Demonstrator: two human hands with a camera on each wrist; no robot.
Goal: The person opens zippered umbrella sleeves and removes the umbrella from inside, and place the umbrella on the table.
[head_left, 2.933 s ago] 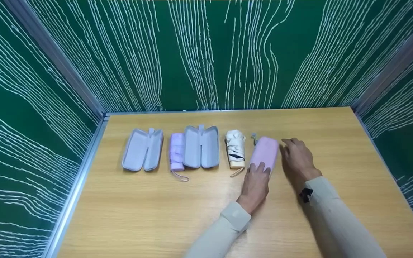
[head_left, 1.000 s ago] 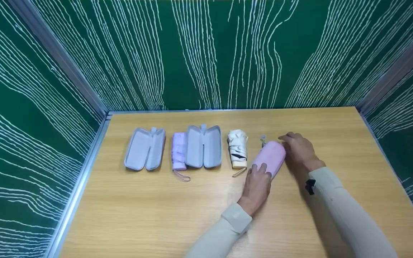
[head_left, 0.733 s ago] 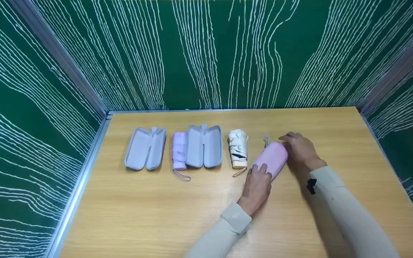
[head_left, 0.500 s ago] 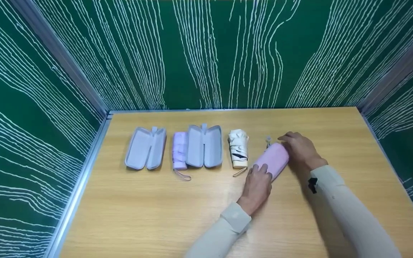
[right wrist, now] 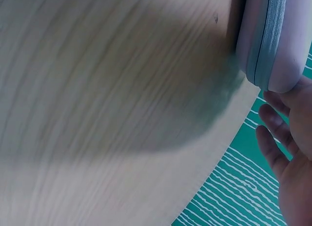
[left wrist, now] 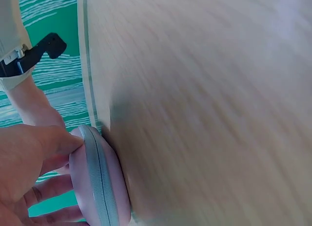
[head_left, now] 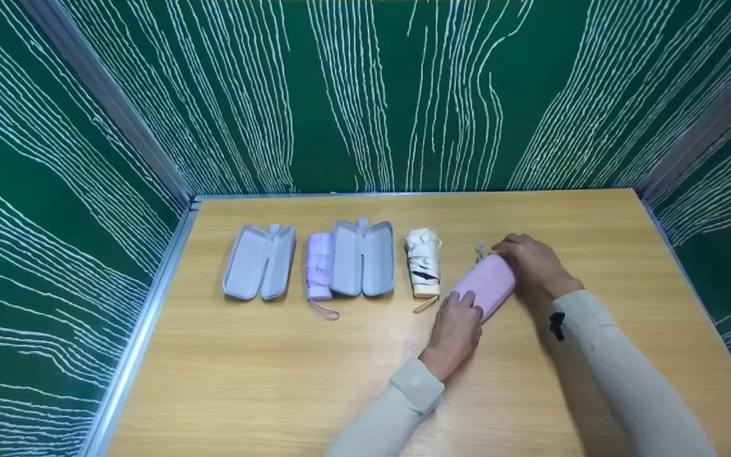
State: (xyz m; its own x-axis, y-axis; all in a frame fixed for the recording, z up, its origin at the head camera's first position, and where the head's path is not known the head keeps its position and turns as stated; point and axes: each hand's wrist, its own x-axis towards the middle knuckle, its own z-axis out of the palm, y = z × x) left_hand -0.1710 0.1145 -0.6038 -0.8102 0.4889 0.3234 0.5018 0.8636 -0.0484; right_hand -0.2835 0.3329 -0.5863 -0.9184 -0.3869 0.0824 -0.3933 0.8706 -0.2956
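Pink zip case [head_left: 486, 285] lying on table [head_left: 276, 381], near end clamped between thumb and fingers of left hand [head_left: 456, 330]. Right hand [head_left: 533, 263] at far end, ahead and right of that grip, touching case; can't tell whether pinching anything. Charm [head_left: 480, 250] just left of right fingertips. Cream folded umbrella [head_left: 424, 261] ahead-left of left grip; purple umbrella [head_left: 319, 270] and two open grey cases [head_left: 378, 260] farther left.

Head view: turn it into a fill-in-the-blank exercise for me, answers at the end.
The ____ hand's fingers are on the near end of the closed zip case.
In the picture, that case lies to the ____ of the cream folded umbrella.
Exactly ____ zip cases lie open on the wooden table.

Missing words: left; right; two.
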